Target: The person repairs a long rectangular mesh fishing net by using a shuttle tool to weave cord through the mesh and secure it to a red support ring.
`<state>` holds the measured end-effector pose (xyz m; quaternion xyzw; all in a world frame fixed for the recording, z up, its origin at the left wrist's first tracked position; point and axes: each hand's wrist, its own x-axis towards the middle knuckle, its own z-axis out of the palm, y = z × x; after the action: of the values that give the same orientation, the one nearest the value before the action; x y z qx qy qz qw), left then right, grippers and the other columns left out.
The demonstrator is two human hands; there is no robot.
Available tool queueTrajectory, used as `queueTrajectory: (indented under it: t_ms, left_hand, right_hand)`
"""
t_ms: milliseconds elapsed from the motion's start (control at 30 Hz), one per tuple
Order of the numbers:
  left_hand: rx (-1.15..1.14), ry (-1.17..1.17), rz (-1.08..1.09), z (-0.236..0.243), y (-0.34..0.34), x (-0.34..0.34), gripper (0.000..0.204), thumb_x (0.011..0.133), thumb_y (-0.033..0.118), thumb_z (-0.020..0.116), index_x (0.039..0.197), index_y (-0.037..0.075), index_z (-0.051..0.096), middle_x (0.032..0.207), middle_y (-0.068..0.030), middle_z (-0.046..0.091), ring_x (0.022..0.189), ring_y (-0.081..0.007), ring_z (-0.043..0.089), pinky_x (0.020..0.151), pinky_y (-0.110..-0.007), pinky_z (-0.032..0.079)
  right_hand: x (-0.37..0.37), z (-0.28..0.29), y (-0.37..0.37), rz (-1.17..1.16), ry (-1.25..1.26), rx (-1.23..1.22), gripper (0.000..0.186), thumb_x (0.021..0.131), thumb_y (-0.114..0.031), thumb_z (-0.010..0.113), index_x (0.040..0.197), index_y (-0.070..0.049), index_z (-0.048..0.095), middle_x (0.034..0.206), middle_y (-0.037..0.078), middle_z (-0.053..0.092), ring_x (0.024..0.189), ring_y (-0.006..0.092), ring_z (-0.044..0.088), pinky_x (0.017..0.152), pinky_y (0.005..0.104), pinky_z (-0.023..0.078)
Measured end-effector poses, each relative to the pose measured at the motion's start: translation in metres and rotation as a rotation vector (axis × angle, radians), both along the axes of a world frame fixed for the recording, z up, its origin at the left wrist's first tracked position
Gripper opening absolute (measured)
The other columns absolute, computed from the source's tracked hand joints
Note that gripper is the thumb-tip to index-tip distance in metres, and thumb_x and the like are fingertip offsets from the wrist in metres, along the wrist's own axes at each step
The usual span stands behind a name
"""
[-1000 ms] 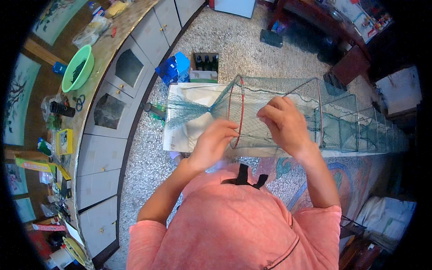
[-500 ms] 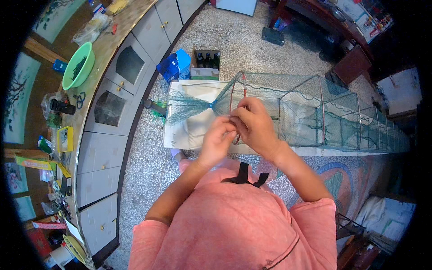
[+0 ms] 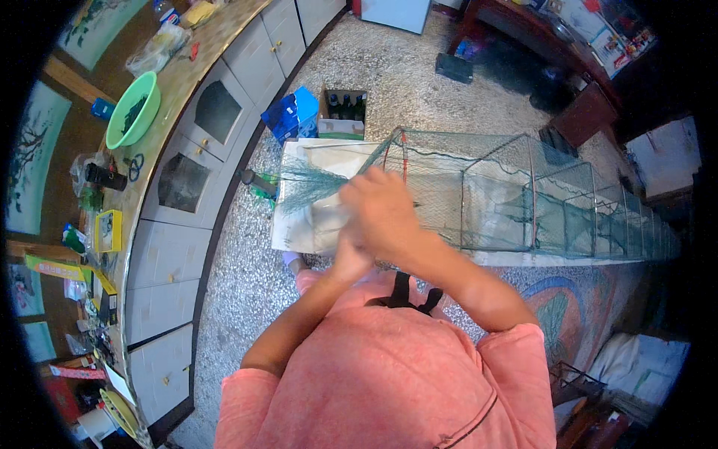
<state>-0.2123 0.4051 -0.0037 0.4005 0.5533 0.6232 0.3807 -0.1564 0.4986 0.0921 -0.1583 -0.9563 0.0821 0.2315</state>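
A long green mesh fish trap [image 3: 497, 198] with several square wire frames stretches from the middle toward the far right over a white tabletop [image 3: 295, 236]. Its near-left end is drawn together into a loose tuft of netting [image 3: 310, 183]. My right hand [image 3: 385, 213] lies across the front of that gathered end, back of the hand up, with its fingers curled out of sight. Just below it, my left hand [image 3: 353, 256] is partly covered by the right one. Both hands are smeared by motion, and whatever lies between them is hidden. A red-wrapped frame [image 3: 404, 159] rises behind my right hand.
A long cabinet [image 3: 176, 247] runs down the left side, its top bearing a green basin [image 3: 133, 112] and a yellow box [image 3: 108, 230]. Behind the table stand a carton of bottles [image 3: 342, 120] and a blue box [image 3: 292, 114]. A dark wooden desk [image 3: 523, 41] is at the far right.
My right hand has swung left and turned its back upward, covering the tied neck of the netting. My left hand has drawn down toward my body, under the right.
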Motion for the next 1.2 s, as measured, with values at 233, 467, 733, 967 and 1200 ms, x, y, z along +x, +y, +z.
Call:
queueTrajectory:
  t_ms: [233,467,733,967,1200]
  left_hand:
    - [0.073,0.250,0.078,0.015,0.009,-0.002,0.032,0.079,0.003,0.056,0.110,0.002,0.053,0.113,-0.0150,0.055,0.107,-0.0305,0.051,0.090,-0.037,0.040]
    - [0.115,0.910,-0.072,0.088,0.002,-0.023,0.022,0.068,-0.002,0.052,0.088,0.004,0.060,0.092,-0.0141,0.053,0.088,-0.0328,0.051,0.076,-0.040,0.043]
    - [0.095,0.799,-0.141,0.064,-0.007,-0.039,0.018,0.073,-0.003,0.056,0.089,0.001,0.059,0.104,-0.0156,0.053,0.098,-0.0313,0.052,0.084,-0.035,0.042]
    - [0.138,0.432,-0.066,0.015,0.002,-0.013,0.013,0.079,0.003,0.056,0.091,0.002,0.060,0.112,-0.0180,0.049,0.106,-0.0301,0.049,0.089,-0.036,0.039]
    - [0.073,-0.163,0.116,0.028,0.006,0.005,0.047,0.078,0.006,0.064,0.120,0.003,0.042,0.121,-0.0120,0.046,0.106,-0.0234,0.050,0.094,-0.034,0.038]
  right_hand:
    - [0.006,0.053,0.009,0.151,0.187,-0.192,0.015,0.070,-0.011,0.062,0.081,-0.009,0.052,0.073,0.008,0.053,0.078,0.0271,0.052,0.062,0.0372,0.043]
    - [0.030,0.060,0.033,0.043,-0.076,0.083,0.020,0.064,-0.009,0.060,0.083,-0.009,0.054,0.079,0.007,0.053,0.085,0.0258,0.053,0.062,0.0374,0.045]
    - [0.037,0.031,0.062,0.331,-0.189,-0.116,0.013,0.063,-0.010,0.064,0.076,-0.011,0.061,0.082,0.006,0.055,0.086,0.0244,0.053,0.071,0.0378,0.045]
    - [0.030,0.013,0.049,0.314,-0.144,-0.082,0.012,0.063,-0.013,0.062,0.075,-0.011,0.058,0.082,0.004,0.055,0.085,0.0248,0.052,0.073,0.0389,0.043]
    - [-0.004,0.023,-0.034,0.400,0.256,-0.170,0.010,0.075,-0.018,0.059,0.083,-0.012,0.055,0.070,0.003,0.051,0.064,0.0194,0.051,0.062,0.0372,0.042]
